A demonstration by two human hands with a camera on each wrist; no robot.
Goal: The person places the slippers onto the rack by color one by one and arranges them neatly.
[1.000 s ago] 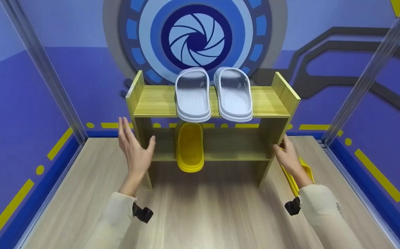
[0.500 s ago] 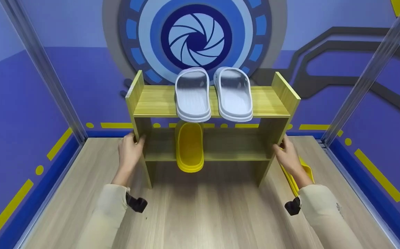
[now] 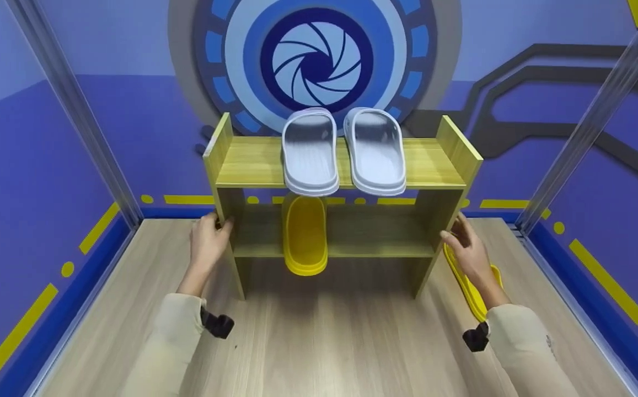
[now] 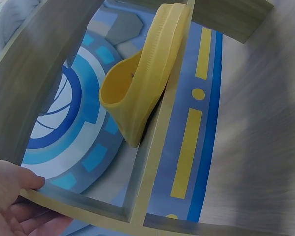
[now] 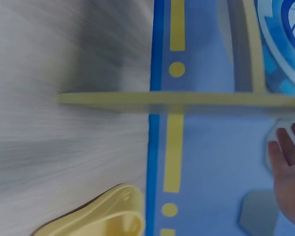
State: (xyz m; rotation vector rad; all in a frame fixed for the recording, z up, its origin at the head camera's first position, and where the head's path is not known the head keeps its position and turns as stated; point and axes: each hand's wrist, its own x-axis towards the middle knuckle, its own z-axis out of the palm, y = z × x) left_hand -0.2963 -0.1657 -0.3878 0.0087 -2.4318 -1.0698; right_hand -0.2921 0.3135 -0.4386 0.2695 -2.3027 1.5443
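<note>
A small wooden shoe rack [image 3: 252, 160] stands upright in the middle of the head view. My left hand [image 3: 206, 242] grips its left side panel, thumb on the inner face and fingers outside, as the left wrist view shows. Beside the right panel is my right hand [image 3: 472, 256]; in the right wrist view its fingers [image 5: 287, 147] are extended, apart from the wood. Two pale grey clogs [image 3: 310, 157] sit side by side on the top shelf. One yellow clog [image 4: 155, 64] rests on the lower shelf, towards its left half.
Another yellow clog [image 3: 470, 289] lies right of the rack on the wood-look surface [image 3: 319, 342], partly hidden by my right hand and forearm. A blue patterned wall [image 3: 148, 132] rises behind the rack, and side walls with metal posts [image 3: 589, 118] flank the surface.
My left hand has moved from hovering with spread fingers to gripping the left panel. My right hand has let go of the right panel and shifted slightly right. The rack stays in place.
</note>
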